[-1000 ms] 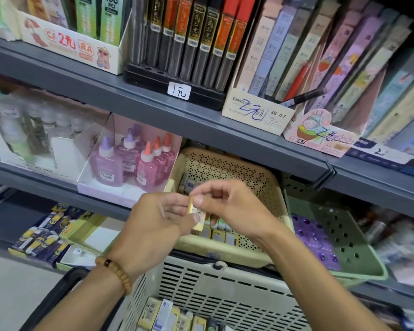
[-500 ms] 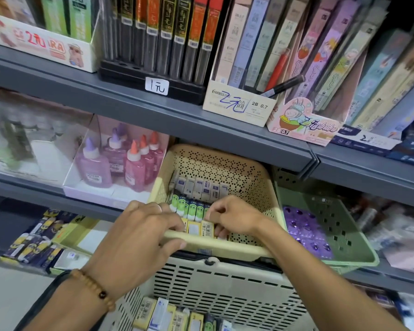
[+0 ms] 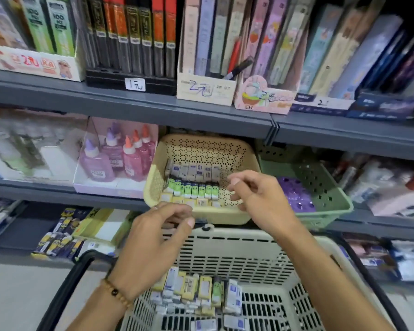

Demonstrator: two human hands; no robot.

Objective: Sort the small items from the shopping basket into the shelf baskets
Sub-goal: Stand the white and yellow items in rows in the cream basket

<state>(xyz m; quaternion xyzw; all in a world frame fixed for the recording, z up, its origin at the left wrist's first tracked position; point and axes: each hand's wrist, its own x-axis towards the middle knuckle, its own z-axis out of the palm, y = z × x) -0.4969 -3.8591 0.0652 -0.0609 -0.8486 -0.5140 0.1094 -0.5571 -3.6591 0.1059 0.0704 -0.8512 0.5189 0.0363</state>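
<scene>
While both hands hover empty | left hand (image 3: pixel 153 237) fingers loose | right hand (image 3: pixel 261 199) fingers loose

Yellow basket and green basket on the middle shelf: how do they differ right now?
The yellow basket holds rows of small boxes: pale ones at the back, green in the middle, yellow in front. The green basket holds purple packets. The yellow basket has small round holes; the green basket has larger squarish ones. The right hand hovers at the yellow basket, not the green one. Both are perforated plastic, side by side on one shelf.
</scene>
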